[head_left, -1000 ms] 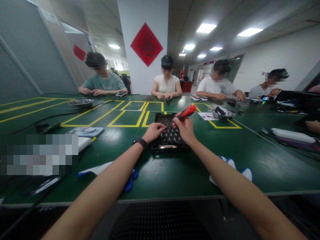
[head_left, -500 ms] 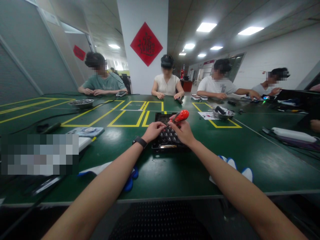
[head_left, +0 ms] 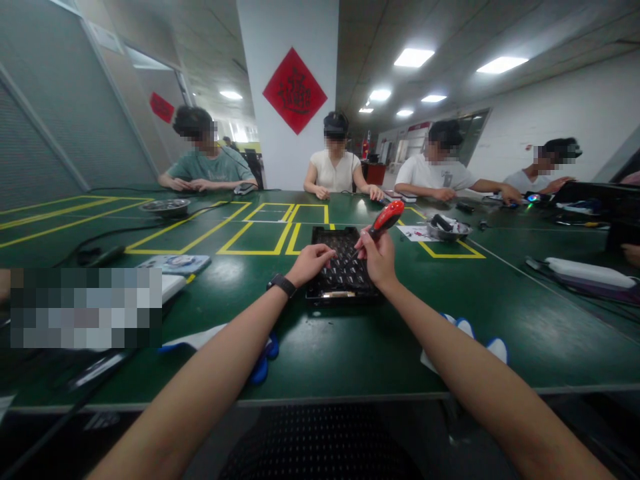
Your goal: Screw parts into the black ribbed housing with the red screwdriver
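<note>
A shallow black case (head_left: 342,295) lies in front of me, with rows of small shiny pieces in it and a pale metallic strip along its near edge. Over its right side, my right hand (head_left: 379,257) grips a screwdriver (head_left: 388,217) by its red and black handle, the red end tilted up and away to the right. The screwdriver's tip is too small to make out against the dark case. My left hand (head_left: 311,263) is over the case's left edge, thumb and fingers pinched together; whatever may be between them is hidden.
White and blue gloves lie by my left forearm (head_left: 260,367) and right forearm (head_left: 463,327). A metal bowl (head_left: 450,232) with items stands at right, another bowl (head_left: 165,209) at far left. Yellow tape marks the green table (head_left: 320,373). Several people sit opposite.
My right hand has moved right, away from my left hand, and the screwdriver now points higher. The left hand stays nearly in place. Opposite, a person's hand has moved right.
</note>
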`<state>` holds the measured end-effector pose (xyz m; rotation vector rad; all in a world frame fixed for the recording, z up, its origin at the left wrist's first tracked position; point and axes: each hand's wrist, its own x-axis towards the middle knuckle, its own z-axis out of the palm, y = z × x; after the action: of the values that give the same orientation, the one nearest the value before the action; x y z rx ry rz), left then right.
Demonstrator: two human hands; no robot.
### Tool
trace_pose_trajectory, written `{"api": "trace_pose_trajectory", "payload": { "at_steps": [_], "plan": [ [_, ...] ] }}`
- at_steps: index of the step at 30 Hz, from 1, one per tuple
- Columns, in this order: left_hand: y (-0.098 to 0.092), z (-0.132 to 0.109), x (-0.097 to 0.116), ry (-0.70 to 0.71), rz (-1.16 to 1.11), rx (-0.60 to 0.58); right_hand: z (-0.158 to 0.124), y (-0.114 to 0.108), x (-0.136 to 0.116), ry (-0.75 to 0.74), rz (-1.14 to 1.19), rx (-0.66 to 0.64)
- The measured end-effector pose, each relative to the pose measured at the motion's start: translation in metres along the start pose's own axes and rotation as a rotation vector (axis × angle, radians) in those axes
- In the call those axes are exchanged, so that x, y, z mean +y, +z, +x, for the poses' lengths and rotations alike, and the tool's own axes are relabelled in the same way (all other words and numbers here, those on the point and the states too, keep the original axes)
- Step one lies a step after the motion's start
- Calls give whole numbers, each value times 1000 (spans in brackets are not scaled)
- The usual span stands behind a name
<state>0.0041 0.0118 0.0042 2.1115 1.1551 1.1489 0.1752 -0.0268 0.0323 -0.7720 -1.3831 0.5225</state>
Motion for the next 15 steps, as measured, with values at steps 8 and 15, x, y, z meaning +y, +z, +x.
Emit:
{"api": "trace_pose_trajectory", "payload": {
  "at_steps": [8, 15],
  "plan": [
    [2, -8, 24, -18, -101, -190, 0, 0, 1, 65, 14, 27],
    [2, -9, 29, -14, -53, -292, -1, 1, 3, 74, 30, -6]
  ]
}}
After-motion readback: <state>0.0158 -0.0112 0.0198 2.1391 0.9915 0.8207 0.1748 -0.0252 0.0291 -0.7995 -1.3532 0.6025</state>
